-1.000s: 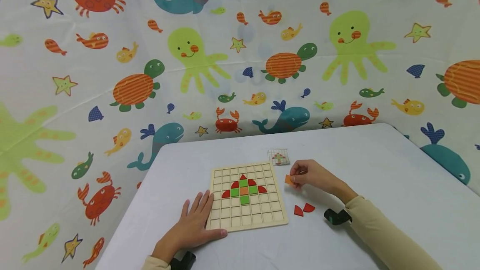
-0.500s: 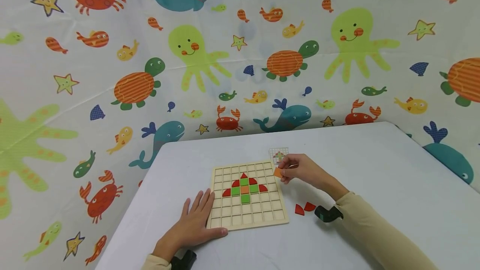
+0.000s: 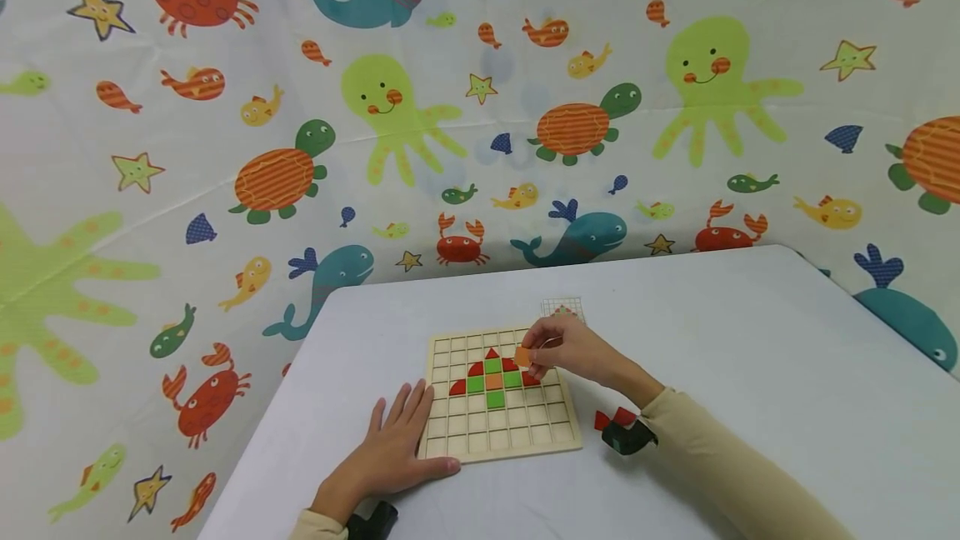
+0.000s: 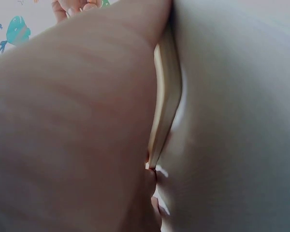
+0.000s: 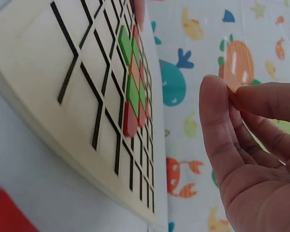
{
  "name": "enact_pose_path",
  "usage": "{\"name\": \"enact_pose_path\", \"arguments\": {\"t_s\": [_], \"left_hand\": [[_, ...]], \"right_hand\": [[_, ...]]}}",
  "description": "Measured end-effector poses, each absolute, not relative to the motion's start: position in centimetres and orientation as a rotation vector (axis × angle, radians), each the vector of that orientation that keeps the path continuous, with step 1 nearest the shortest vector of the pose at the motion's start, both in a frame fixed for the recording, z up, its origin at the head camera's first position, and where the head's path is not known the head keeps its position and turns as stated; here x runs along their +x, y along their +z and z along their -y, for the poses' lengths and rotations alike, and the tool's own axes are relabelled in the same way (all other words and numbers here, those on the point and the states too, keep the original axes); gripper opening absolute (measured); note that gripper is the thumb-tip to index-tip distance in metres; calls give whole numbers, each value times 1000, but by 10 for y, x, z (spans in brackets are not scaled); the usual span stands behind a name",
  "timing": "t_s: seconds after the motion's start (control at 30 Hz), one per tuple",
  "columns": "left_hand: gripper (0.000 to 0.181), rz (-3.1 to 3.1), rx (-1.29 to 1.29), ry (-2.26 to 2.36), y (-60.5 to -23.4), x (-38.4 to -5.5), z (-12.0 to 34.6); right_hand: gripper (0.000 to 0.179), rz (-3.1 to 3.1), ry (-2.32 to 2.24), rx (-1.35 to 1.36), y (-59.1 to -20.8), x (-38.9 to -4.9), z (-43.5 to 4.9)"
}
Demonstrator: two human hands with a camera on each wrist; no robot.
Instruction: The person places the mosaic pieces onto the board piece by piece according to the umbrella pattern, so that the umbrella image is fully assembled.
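Observation:
A square wooden board (image 3: 517, 432) with a grid of cells lies on the table. On it, red, green and orange tiles form a figure with a red triangle (image 3: 492, 353) at the top and a green square (image 3: 495, 399) at the bottom. My right hand (image 3: 570, 350) pinches an orange square tile (image 3: 522, 357) between thumb and fingers above the figure's right side, hiding some cells. Flat on the table, my left hand (image 3: 390, 450) has its fingers spread and touches the board's left edge, its thumb at the near left corner.
Two loose red pieces (image 3: 625, 416) lie right of the board, partly behind the right wrist's black camera (image 3: 628, 437). A small pattern card (image 3: 553, 304) lies beyond the board, partly covered by the right hand. A printed sea-animal cloth (image 3: 420, 215) hangs behind the table.
My right hand has carried the orange tile leftward, from beside the board to over the figure. The left hand has stayed in place.

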State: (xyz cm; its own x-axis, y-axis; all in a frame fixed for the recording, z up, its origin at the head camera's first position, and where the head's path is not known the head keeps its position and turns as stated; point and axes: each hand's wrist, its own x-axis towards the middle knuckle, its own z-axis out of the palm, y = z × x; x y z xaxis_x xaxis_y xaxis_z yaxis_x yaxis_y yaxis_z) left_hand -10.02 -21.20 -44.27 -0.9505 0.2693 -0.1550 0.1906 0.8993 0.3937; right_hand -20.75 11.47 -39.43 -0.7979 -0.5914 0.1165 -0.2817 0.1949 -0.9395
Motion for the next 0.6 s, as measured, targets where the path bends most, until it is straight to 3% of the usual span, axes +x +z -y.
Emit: {"name": "enact_pose_path", "arguments": {"t_s": [0.6], "left_hand": [[123, -2859, 357, 545, -441, -102, 212]], "right_hand": [[5, -2294, -1411, -974, -420, -184, -76]]}}
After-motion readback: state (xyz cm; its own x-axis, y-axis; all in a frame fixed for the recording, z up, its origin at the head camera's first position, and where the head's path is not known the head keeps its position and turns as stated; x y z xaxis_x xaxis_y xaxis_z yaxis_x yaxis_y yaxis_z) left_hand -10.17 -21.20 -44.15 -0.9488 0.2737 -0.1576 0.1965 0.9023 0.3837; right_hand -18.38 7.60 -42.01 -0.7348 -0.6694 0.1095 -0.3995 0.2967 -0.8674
